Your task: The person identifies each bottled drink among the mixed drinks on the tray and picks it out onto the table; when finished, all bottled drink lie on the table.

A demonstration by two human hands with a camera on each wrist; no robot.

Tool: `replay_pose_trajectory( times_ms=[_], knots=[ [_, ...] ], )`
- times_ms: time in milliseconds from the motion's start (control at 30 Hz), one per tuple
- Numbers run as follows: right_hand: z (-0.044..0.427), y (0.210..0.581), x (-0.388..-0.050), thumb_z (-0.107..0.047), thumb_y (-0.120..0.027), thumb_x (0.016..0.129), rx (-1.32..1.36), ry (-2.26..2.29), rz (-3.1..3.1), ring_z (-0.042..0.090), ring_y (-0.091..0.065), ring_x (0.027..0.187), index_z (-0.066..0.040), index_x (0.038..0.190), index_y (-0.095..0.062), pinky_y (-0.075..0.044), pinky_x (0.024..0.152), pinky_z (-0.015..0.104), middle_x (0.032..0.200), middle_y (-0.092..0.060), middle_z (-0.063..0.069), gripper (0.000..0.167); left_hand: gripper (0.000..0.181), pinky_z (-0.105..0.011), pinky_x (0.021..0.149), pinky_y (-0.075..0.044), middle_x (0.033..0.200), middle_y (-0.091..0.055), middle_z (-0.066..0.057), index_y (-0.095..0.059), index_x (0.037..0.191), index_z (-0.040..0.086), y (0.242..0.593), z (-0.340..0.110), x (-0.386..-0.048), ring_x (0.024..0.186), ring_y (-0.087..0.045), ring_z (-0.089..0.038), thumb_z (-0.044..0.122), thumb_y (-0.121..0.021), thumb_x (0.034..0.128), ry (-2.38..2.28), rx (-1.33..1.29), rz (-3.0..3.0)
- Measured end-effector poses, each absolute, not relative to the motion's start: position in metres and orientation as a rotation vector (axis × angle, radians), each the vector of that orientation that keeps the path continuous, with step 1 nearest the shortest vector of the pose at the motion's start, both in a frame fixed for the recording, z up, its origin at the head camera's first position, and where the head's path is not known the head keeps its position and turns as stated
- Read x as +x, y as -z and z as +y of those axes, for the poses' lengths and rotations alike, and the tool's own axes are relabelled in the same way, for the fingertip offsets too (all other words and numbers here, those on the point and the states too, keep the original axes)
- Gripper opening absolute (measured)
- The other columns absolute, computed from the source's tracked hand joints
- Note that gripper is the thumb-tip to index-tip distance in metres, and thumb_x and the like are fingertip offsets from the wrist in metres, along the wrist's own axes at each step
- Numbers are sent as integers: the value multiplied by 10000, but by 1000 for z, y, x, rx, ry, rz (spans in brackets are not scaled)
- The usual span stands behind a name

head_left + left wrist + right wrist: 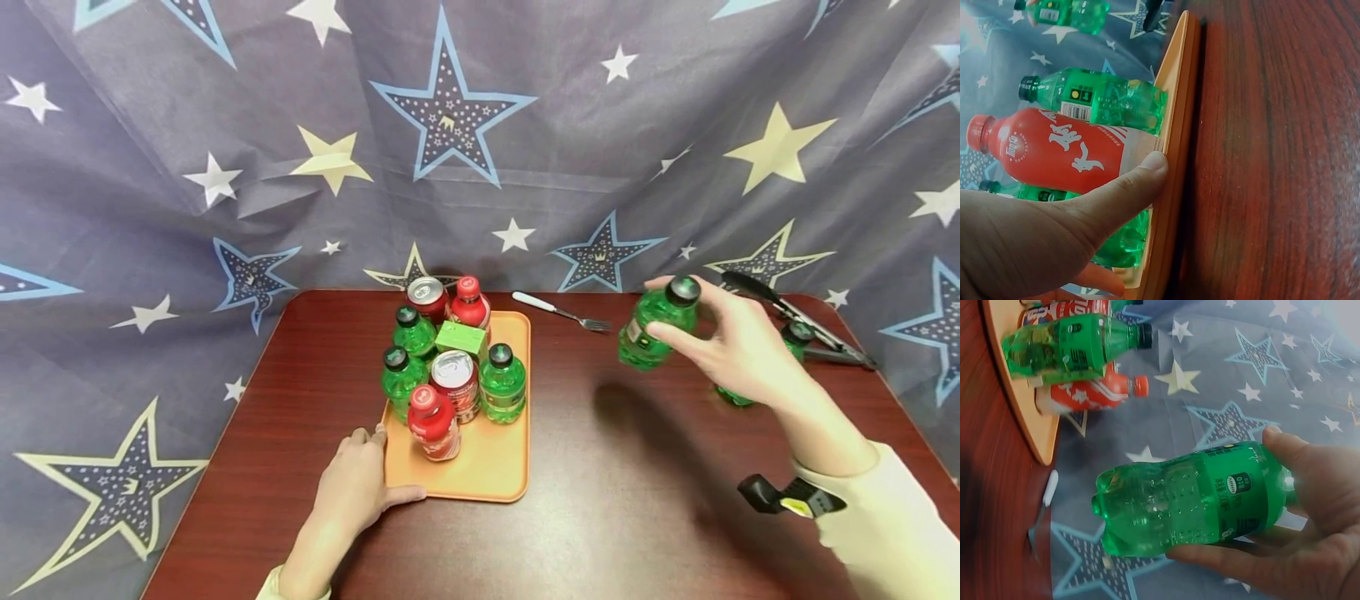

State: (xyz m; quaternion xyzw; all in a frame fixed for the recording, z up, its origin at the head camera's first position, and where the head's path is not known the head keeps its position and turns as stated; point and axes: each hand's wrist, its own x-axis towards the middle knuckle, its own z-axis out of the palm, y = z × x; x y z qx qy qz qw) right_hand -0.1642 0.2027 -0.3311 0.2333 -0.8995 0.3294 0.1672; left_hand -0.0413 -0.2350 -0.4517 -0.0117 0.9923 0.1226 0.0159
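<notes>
My right hand [738,346] holds a green soda bottle [651,333] with a black cap in the air, right of the tray. In the right wrist view, the thumb and fingers grip the bottle [1179,503] around its upper part, its base pointing toward the tray side. My left hand [360,475] grips the front left corner of the orange tray [491,479]. Its thumb [1132,184] lies along the rim beside a red bottle [1054,147]. On the tray stand several green bottles [502,387], red bottles [435,425], cans [455,375] and a green box [461,337].
A white-handled fork [562,312] lies on the table behind and right of the tray. Another green bottle [797,335] stands partly hidden behind my right hand. Near the back right corner lies a long black and metal utensil [813,325]. A star-patterned cloth [525,167] hangs behind the table.
</notes>
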Motion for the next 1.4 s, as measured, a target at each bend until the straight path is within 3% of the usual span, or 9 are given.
replay_pose_trajectory(
  times_ms=[167, 333, 467, 633, 700, 867, 967, 1100, 1400],
  knots=[
    [226, 328, -152, -154, -885, 875, 584, -914, -2578, -125, -636, 769, -328, 1336, -716, -440, 690, 128, 924, -769, -54, 521, 1200, -593, 764, -606, 1030, -642, -239, -585, 1395, -144, 450, -237, -40, 954, -656, -411, 645, -978, 581, -377, -42, 3084],
    [249, 328, -140, -105, -906, 834, 500, -913, -2556, -226, -597, 817, -257, 1321, -743, -424, 705, 79, 919, -681, -317, 535, 1204, -593, 776, -604, 1031, -641, -242, -581, 1397, -146, 449, -240, -40, 948, -652, -406, 651, -973, 585, -369, -48, 3075],
    [268, 330, -130, -136, -891, 860, 437, -886, -2593, -266, -555, 809, -205, 1333, -733, -393, 695, 69, 956, -598, -438, 503, 1213, -596, 778, -604, 1046, -644, -246, -578, 1404, -150, 451, -240, -40, 958, -653, -407, 648, -976, 581, -376, -46, 3073],
    [287, 333, -116, -181, -867, 895, 356, -802, -2654, -303, -481, 831, -187, 1362, -708, -366, 680, 64, 1117, -779, -22, 494, 1207, -595, 772, -604, 1031, -642, -235, -582, 1401, -141, 451, -239, -40, 955, -657, -408, 649, -976, 577, -378, -40, 3072],
    [294, 336, -111, -176, -863, 897, 326, -797, -2649, -311, -477, 835, -181, 1366, -708, -363, 685, 50, 1133, -775, -18, 494, 1205, -595, 766, -603, 1026, -640, -230, -583, 1402, -134, 451, -239, -40, 954, -657, -407, 651, -975, 577, -378, -41, 3068],
    [312, 348, -105, 3, -839, 868, 387, -930, -2534, -305, -558, 873, -67, 1342, -713, -421, 715, -8, 1153, -596, -443, 495, 1197, -594, 764, -604, 1026, -640, -227, -585, 1403, -130, 450, -237, -41, 957, -656, -408, 646, -976, 581, -380, -36, 3068],
    [320, 358, -102, 147, -793, 834, 458, -1043, -2453, -244, -623, 951, 44, 1306, -697, -459, 777, -16, 1244, -644, -372, 492, 1195, -593, 769, -605, 1030, -641, -231, -587, 1401, -135, 450, -236, -41, 957, -657, -408, 646, -976, 585, -373, -31, 3072],
    [333, 373, -99, 226, -742, 822, 473, -1115, -2391, -200, -655, 980, 99, 1276, -683, -479, 799, -1, 1256, -676, -309, 475, 1202, -594, 774, -604, 1033, -642, -237, -586, 1399, -139, 450, -236, -41, 954, -658, -409, 652, -974, 582, -367, -31, 3072],
    [363, 403, -97, 270, -670, 842, 348, -1297, -2315, -163, -680, 872, 25, 1318, -701, -500, 715, 27, 1112, -736, -282, 536, 1202, -593, 762, -603, 1032, -644, -239, -587, 1400, -142, 450, -235, -41, 950, -657, -410, 652, -972, 584, -367, -25, 3078]
  ],
)
